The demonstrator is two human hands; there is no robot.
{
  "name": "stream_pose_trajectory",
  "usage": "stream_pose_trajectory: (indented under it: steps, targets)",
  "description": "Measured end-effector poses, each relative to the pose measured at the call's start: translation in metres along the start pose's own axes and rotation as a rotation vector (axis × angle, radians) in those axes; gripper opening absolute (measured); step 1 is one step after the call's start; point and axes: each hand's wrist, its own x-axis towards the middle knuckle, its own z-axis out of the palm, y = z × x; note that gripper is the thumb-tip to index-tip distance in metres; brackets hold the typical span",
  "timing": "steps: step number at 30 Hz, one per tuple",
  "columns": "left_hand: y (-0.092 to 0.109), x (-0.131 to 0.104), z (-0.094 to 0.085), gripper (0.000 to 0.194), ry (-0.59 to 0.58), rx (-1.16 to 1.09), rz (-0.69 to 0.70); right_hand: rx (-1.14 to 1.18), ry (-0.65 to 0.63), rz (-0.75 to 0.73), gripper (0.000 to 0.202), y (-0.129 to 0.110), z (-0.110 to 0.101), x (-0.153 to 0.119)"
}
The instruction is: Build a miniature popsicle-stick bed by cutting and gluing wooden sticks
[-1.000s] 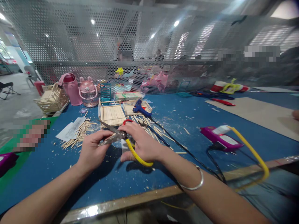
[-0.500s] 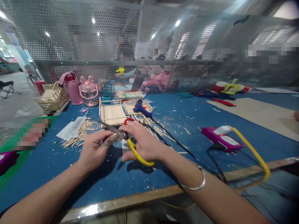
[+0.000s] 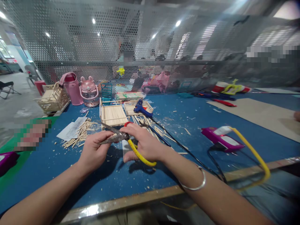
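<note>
My right hand (image 3: 146, 142) is wrapped round the handles of scissors (image 3: 122, 136) with one red and one yellow loop; the blades point left. My left hand (image 3: 96, 150) is closed in a pinch at the blades. Only a small pale end of what looks like a wooden stick (image 3: 114, 135) shows there; the fingers hide the rest. Just beyond the blades stands a small frame of wooden sticks (image 3: 113, 114) with a slatted base. Left of it, a heap of loose wooden sticks (image 3: 82, 132) lies partly over white paper (image 3: 69, 131).
A blue glue gun (image 3: 142, 110) rests on a second stick frame (image 3: 130, 108), its cable running right. Blue-handled pliers (image 3: 159, 136) lie near my right hand. A purple power strip (image 3: 221, 139) with a yellow cable sits right. Pink bottles (image 3: 73, 90) and a stick model (image 3: 52, 97) stand back left.
The scissor blades have drawn closer together, with the yellow handle shifting slightly right. My left hand stays nearly in place.
</note>
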Motion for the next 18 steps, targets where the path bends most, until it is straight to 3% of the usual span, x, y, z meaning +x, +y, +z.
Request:
stream_pose_trajectory:
  steps: [18]
  targets:
    - [0.0011,-0.0006,-0.0002,0.02,-0.057,0.005,-0.027,-0.108,0.025,-0.016,0.062,0.0021,-0.0018,-0.0023]
